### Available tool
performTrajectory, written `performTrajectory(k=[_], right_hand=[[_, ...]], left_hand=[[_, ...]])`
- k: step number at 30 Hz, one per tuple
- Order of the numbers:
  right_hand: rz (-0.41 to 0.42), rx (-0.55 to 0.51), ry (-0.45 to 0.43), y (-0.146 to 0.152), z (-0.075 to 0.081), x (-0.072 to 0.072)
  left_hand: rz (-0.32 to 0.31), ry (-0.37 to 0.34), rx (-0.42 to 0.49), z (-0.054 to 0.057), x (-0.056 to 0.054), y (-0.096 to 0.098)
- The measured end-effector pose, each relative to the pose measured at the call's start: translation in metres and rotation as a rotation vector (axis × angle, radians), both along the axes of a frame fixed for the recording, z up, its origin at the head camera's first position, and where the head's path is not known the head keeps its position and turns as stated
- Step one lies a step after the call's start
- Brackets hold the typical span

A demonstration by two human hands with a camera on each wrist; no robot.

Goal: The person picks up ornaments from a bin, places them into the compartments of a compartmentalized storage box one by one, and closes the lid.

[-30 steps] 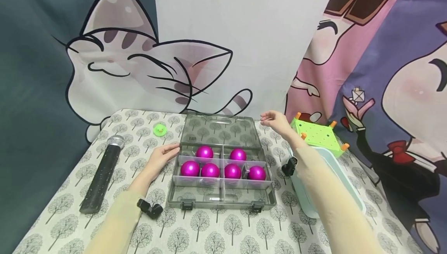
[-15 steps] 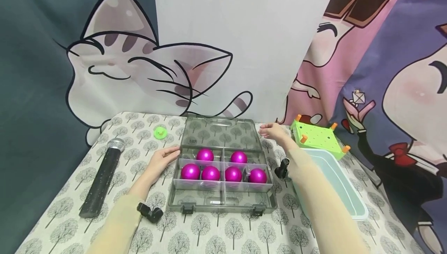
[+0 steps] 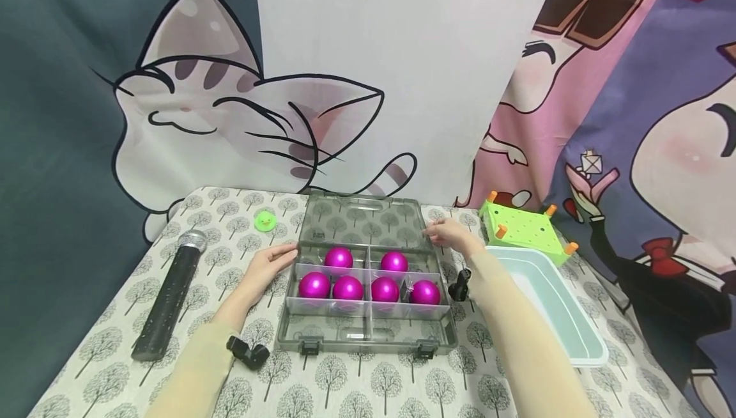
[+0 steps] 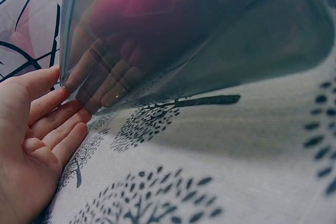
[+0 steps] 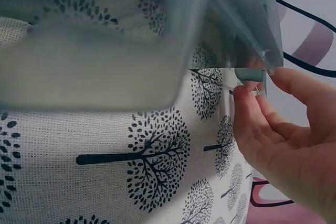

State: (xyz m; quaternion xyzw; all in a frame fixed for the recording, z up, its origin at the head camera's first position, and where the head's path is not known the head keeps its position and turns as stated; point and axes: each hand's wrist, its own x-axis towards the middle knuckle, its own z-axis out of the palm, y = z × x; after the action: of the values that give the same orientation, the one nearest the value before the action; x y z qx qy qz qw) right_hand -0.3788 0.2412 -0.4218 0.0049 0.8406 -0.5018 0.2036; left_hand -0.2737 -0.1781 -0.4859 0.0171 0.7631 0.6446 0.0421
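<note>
A smoky see-through divided box [image 3: 365, 344] lies unlatched on the table, its lid [image 3: 362, 220] folded back flat. Several shiny magenta balls [image 3: 347, 288] sit in its back and middle compartments; the front row holds none. At the box's back left corner my left hand [image 3: 267, 271] touches the side with its fingertips, fingers loosely extended. My right hand [image 3: 451, 234] has its fingertips at the lid's right edge near the hinge. In the right wrist view, its thumb [image 5: 294, 83] meets the box corner while the other fingers [image 5: 247, 108] reach the lid edge below.
On the left lie a black microphone [image 3: 169, 303] and a green duck toy [image 3: 265, 221]. To the right stand a pale blue basin [image 3: 595, 341] and an upturned green stool [image 3: 526, 229] with orange legs, close beside my right arm. A cartoon curtain [image 3: 356, 41] hangs behind.
My right hand has come down from above the table's back right to the lid's right edge. My left hand stays at the box's left side.
</note>
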Motion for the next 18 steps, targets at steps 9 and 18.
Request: performTrajectory(k=[9,18], right_hand=[[0.076,-0.028,-0.010,-0.002,0.002,0.004],[0.072,-0.030,-0.019,-0.002,-0.011,-0.006]], left_hand=[[-0.003,0.006,-0.014,0.003,0.002,0.000],[-0.005,0.003,-0.015,0.000,-0.001,-0.001]])
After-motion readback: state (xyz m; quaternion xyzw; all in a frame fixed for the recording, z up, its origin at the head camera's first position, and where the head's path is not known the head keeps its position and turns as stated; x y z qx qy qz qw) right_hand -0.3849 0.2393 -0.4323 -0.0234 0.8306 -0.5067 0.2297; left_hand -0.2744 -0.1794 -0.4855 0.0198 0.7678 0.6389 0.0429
